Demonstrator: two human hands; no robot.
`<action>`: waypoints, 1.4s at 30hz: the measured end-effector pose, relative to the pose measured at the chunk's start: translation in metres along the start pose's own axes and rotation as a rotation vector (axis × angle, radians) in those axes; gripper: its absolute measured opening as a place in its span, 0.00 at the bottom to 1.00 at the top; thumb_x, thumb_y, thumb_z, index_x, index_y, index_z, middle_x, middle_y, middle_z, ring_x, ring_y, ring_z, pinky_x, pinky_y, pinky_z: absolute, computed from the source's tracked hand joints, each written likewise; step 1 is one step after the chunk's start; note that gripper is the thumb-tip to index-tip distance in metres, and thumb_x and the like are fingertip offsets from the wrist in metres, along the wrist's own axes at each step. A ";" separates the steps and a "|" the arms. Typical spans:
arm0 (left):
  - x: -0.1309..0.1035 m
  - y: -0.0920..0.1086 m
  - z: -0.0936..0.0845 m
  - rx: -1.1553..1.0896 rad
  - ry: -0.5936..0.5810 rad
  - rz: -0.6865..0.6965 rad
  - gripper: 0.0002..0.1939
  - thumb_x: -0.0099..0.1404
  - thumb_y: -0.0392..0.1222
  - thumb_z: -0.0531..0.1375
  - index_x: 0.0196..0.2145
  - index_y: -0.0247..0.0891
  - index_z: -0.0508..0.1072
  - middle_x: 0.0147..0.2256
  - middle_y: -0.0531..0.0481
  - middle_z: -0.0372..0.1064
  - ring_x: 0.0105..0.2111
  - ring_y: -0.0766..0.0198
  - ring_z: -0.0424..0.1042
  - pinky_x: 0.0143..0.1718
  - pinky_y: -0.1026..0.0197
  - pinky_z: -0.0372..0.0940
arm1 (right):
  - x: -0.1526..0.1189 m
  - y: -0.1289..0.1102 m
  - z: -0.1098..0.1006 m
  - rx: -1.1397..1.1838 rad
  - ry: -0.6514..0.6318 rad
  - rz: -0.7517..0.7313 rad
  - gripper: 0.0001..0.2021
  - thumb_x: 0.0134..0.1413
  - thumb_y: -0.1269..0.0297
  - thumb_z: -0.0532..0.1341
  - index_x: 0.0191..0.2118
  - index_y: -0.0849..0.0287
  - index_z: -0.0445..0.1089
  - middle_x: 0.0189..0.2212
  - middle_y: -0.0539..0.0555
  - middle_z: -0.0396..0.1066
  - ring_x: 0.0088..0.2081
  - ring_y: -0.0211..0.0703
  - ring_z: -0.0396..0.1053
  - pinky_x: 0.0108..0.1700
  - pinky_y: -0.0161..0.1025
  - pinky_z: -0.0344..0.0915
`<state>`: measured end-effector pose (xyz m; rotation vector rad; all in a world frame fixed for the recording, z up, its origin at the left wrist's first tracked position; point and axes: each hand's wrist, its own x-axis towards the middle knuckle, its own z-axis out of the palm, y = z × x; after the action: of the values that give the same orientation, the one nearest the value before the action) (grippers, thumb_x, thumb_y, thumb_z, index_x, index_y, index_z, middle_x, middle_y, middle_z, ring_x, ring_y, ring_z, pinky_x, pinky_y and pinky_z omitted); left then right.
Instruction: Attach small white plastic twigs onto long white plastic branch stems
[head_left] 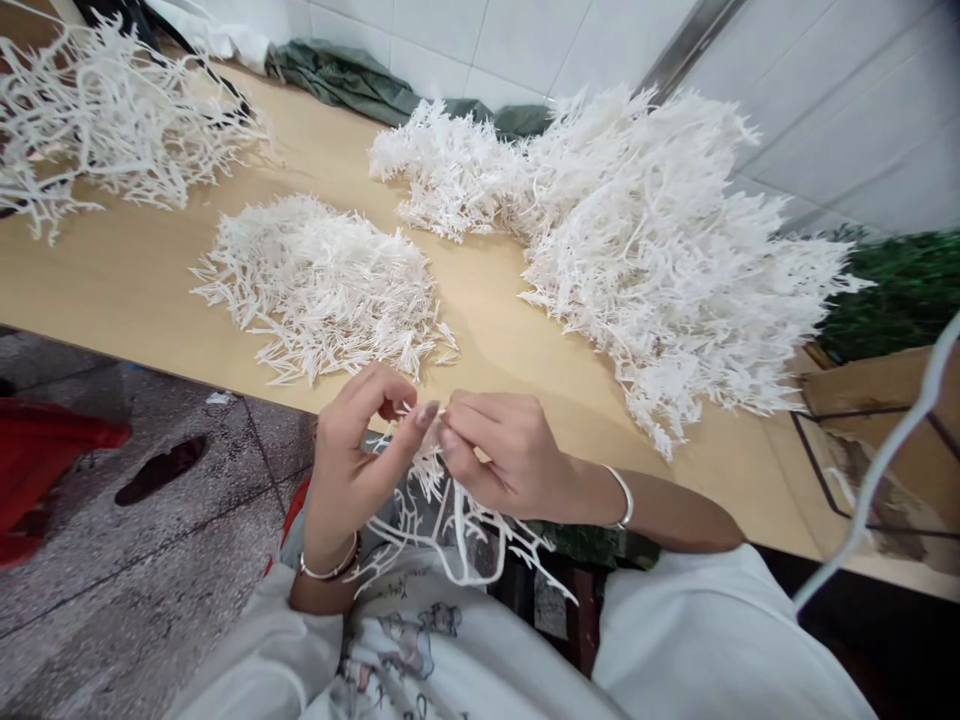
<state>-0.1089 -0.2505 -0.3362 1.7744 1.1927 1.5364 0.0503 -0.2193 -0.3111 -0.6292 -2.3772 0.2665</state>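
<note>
Close together at the table's front edge, both hands pinch parts of a white branching plastic piece (469,560), which hangs below them over the lap. My left hand (367,450) has thumb and forefinger closed on a thin white tip. My right hand (510,450) grips the piece just beside it, fingers pressed together. Beyond the hands lies a low pile of small white sprigs (322,285). A larger heap of white feathery branches (660,240) rises to the right. The exact join between the fingertips is too small to make out.
The tan table (495,310) runs along a tiled wall. More white branched stems (112,120) lie at the far left, and a dark green cloth (345,80) at the back. At right are green foliage (900,290), a cardboard box (892,400) and a pale cable (892,460).
</note>
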 end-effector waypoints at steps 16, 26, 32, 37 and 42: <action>-0.008 -0.015 0.019 -1.000 -0.371 -0.373 0.28 0.59 0.55 0.59 0.15 0.38 0.48 0.13 0.57 0.40 0.14 0.73 0.39 0.16 0.62 0.36 | 0.001 -0.007 -0.004 0.944 -0.172 0.145 0.20 0.53 0.68 0.59 0.19 0.57 0.46 0.16 0.42 0.42 0.18 0.27 0.39 0.18 0.30 0.41; 0.011 -0.025 0.010 -0.892 -0.090 -0.409 0.25 0.64 0.53 0.55 0.18 0.40 0.49 0.15 0.59 0.39 0.14 0.71 0.42 0.16 0.65 0.46 | -0.001 -0.008 -0.009 1.061 -0.155 0.376 0.21 0.55 0.49 0.58 0.21 0.58 0.55 0.17 0.46 0.52 0.19 0.31 0.50 0.21 0.32 0.50; 0.029 -0.045 0.019 0.336 0.219 -0.149 0.14 0.69 0.47 0.51 0.26 0.40 0.62 0.25 0.51 0.60 0.29 0.62 0.59 0.33 0.58 0.55 | 0.004 0.003 0.000 0.924 -0.098 0.583 0.19 0.53 0.57 0.60 0.20 0.58 0.51 0.18 0.44 0.47 0.20 0.29 0.47 0.21 0.31 0.47; 0.036 -0.065 0.019 0.663 0.137 -0.083 0.09 0.67 0.47 0.54 0.33 0.39 0.67 0.33 0.45 0.68 0.38 0.54 0.60 0.45 0.53 0.55 | 0.007 0.008 0.001 0.948 -0.076 0.618 0.20 0.49 0.61 0.63 0.19 0.59 0.51 0.18 0.43 0.47 0.20 0.28 0.47 0.21 0.29 0.46; 0.032 -0.064 0.018 0.544 0.222 -0.050 0.18 0.60 0.51 0.62 0.44 0.39 0.67 0.34 0.47 0.67 0.37 0.55 0.62 0.45 0.53 0.55 | 0.009 0.008 -0.001 0.790 0.050 0.427 0.19 0.51 0.66 0.62 0.17 0.60 0.52 0.16 0.43 0.48 0.19 0.27 0.44 0.19 0.28 0.43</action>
<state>-0.1106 -0.1884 -0.3770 1.9064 1.8925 1.5030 0.0475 -0.2077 -0.3082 -0.7151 -1.8347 1.2723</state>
